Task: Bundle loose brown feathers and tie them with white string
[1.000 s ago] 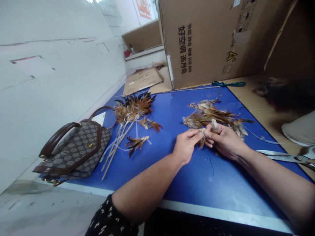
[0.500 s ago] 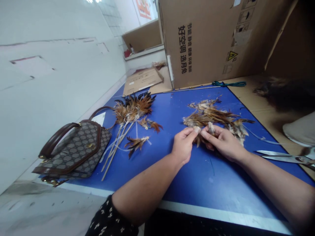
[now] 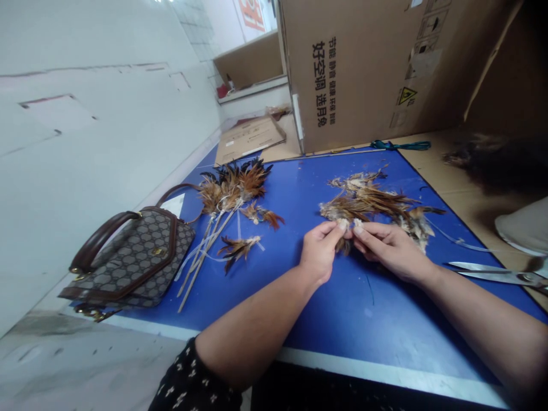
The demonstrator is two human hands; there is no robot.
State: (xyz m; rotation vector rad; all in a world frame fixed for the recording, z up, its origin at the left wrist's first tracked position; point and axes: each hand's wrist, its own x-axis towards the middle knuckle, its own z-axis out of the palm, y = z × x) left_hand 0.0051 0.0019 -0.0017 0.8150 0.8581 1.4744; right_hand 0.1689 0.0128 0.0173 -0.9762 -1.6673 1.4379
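My left hand (image 3: 319, 251) and my right hand (image 3: 391, 246) meet fingertip to fingertip over the blue table top (image 3: 308, 308). Both pinch a small tuft of brown feathers (image 3: 343, 244) by its pale quill ends. Just beyond them lies a loose heap of brown and tan feathers (image 3: 368, 202). Further left lie feather bunches tied on thin sticks (image 3: 222, 200) and a small loose bunch (image 3: 237, 248).
A patterned brown handbag (image 3: 128, 260) sits at the table's left edge. Large scissors (image 3: 496, 273) lie at the right. A big cardboard box (image 3: 368, 63) stands behind the table, with a teal cord (image 3: 400, 145) at its foot. Flat cardboard lies on the right.
Both hands have slid a little away from me towards the loose heap, still pinching the tuft. The pale quill ends now show between the fingertips.
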